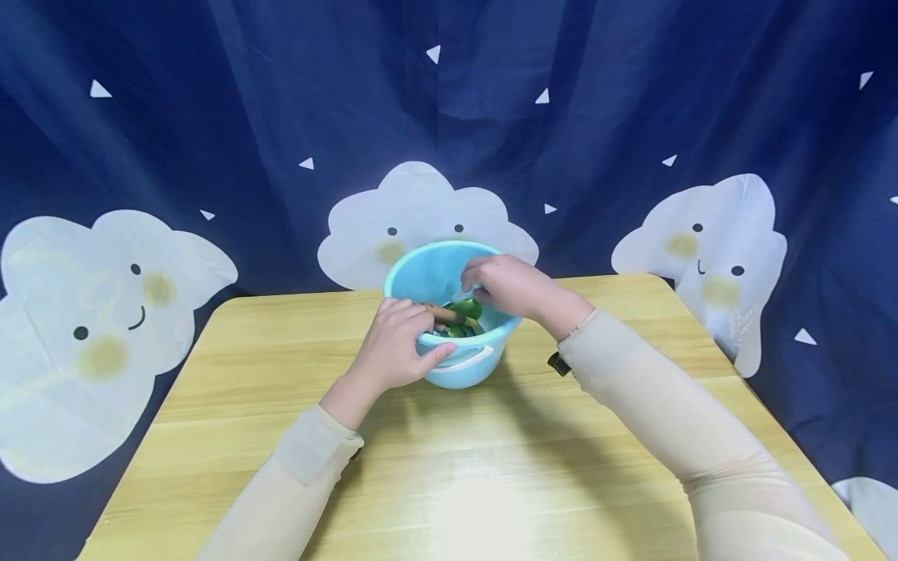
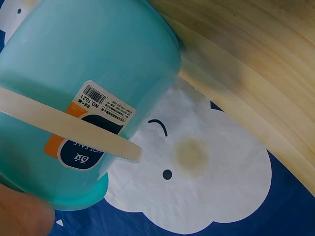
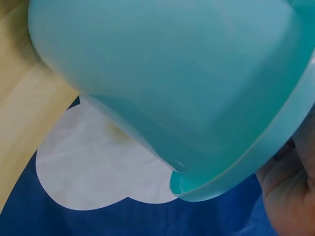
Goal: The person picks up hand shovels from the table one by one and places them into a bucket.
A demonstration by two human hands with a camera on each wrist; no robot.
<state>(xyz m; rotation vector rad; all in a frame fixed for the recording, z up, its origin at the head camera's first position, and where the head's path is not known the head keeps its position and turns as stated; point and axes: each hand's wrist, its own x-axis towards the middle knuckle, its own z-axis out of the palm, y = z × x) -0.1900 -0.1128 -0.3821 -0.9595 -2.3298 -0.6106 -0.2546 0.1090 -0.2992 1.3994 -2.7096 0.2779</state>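
Note:
A light blue plastic bucket (image 1: 459,374) stands upright on the wooden table, its pale handle (image 2: 64,125) hanging down the near side. My left hand (image 1: 396,343) grips the bucket's left rim, thumb on the outside and fingers over the edge. My right hand (image 1: 508,284) reaches over the right rim, fingers bent down inside, pinching a small pale, translucent object (image 1: 461,295). Inside lie green objects (image 1: 468,310) and a brown stick-like piece (image 1: 445,314) close to my left fingers. The bucket wall hides my right fingertips in the right wrist view.
The light wood table (image 1: 281,351) ends just behind the bucket. A dark blue curtain (image 1: 266,93) with smiling clouds hangs beyond it. A label with a barcode (image 2: 101,101) is stuck on the bucket's side.

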